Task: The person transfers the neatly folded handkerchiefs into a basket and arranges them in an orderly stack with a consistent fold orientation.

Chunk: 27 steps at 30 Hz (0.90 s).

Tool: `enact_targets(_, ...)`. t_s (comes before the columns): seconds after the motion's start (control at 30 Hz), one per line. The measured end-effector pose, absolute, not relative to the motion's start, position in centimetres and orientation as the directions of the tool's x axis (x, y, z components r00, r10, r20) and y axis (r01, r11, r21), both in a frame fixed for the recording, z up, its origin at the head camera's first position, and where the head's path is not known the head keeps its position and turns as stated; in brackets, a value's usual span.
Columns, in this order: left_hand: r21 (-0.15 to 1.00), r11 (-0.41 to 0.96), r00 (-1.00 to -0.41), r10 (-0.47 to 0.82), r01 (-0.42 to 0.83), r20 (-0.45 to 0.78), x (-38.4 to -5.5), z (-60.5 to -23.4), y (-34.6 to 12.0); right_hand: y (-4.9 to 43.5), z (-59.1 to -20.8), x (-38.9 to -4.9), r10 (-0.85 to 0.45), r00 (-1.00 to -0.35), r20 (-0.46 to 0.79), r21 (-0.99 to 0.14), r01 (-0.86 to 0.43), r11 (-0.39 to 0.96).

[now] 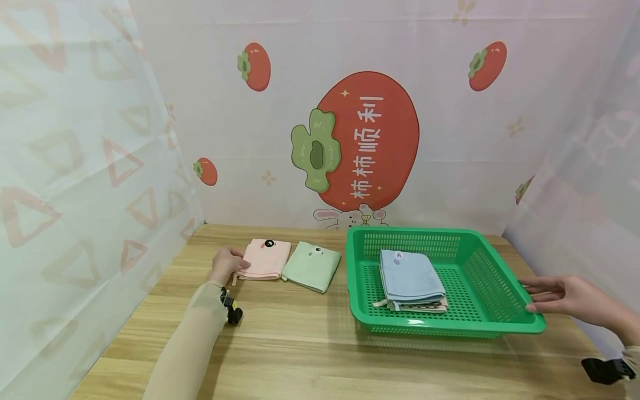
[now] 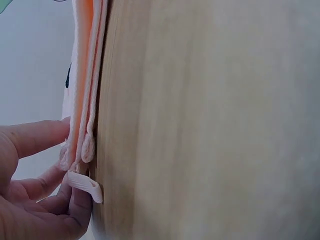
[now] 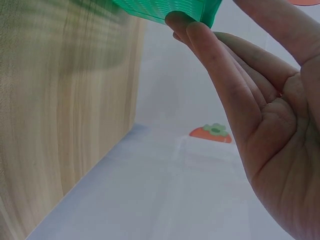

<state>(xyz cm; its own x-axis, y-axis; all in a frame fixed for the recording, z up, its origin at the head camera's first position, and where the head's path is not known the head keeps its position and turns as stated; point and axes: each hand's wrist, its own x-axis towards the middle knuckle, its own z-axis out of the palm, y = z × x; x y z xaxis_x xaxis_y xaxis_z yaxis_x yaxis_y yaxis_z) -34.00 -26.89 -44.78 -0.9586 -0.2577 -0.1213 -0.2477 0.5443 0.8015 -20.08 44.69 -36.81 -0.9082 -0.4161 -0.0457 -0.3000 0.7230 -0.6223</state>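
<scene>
At the left of the table, my left hand [image 1: 227, 264] pinches the left edge of a folded pink towel [image 1: 266, 259] with a dark round eye printed on it. In the left wrist view, the thumb lies on the towel's [image 2: 82, 100] upper face, and the other fingers are by its folded edge and small hanging loop [image 2: 86, 186]. My right hand [image 1: 560, 300] grips the right rim of a green plastic basket [image 1: 445, 326], thumb on top and fingers under the rim. Inside the basket rests a stack of folded towels, a light blue one [image 1: 412, 278] uppermost.
A folded green towel [image 1: 312, 266] with a printed face lies between the pink towel and the basket. Patterned cloth walls [image 1: 225, 122] enclose the wooden table [image 1: 300, 344] at the back and both sides. The basket casts a shadow on the tabletop.
</scene>
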Motion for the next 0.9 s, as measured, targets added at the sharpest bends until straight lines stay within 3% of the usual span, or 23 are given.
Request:
enact_targets(0.33, 0.801, 0.533, -0.958, -0.225, -0.272, -0.176, -34.78, -45.26, -27.37, 44.65, -36.86, -20.05, -0.413, -0.910, -0.042, -0.614, -0.303, 0.729)
enact_targets(0.67, 0.855, 0.421, -0.953, -0.159, -0.303, -0.259, -34.44, -44.77, -27.52, 44.58, -36.91, -20.00, -0.417, -0.909, -0.032, -0.615, -0.311, 0.724)
enact_targets(0.9, 0.852, 0.434, -0.956, -0.148, -0.293, -0.253, -34.13, -44.45, -27.50, 44.66, -36.89, -19.97, -0.432, -0.902, -0.011, -0.619, -0.334, 0.711)
